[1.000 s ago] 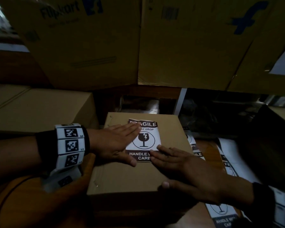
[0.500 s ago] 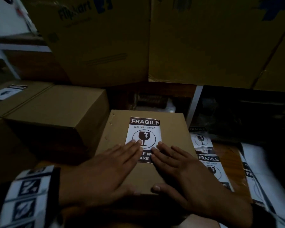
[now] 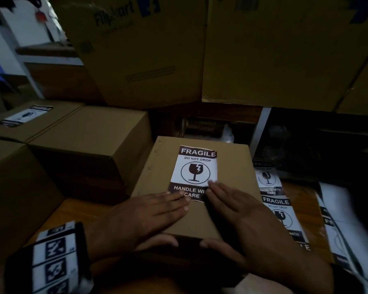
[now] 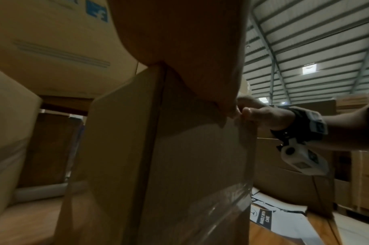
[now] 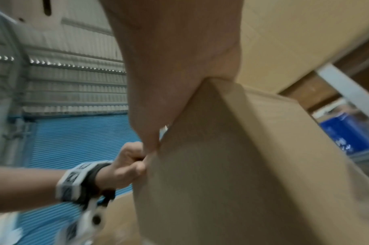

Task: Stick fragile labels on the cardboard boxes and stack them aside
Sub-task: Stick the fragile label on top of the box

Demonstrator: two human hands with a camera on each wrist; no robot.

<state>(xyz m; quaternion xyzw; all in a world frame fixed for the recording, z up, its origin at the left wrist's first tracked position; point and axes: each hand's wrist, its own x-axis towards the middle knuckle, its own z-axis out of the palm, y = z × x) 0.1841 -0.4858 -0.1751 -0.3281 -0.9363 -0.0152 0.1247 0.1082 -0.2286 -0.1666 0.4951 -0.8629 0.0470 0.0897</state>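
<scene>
Both palms down flat: left hand (image 3: pixel 145 213) and right hand (image 3: pixel 242 217) press straight fingers on the fragile label's (image 3: pixel 194 172) lower edge atop the small cardboard box (image 3: pixel 232 164), thumbs hooked over its near edge.

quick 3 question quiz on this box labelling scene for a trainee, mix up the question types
1. True or false: the fragile label lies on top of the box in front of the person.
2. Which part of the label do the fingertips of the left hand and right hand touch? A) the top strip B) the bottom strip C) none
3. Fill in: the spare labels lie to the ____ of the box.

Key: 1 true; 2 B; 3 right
</scene>
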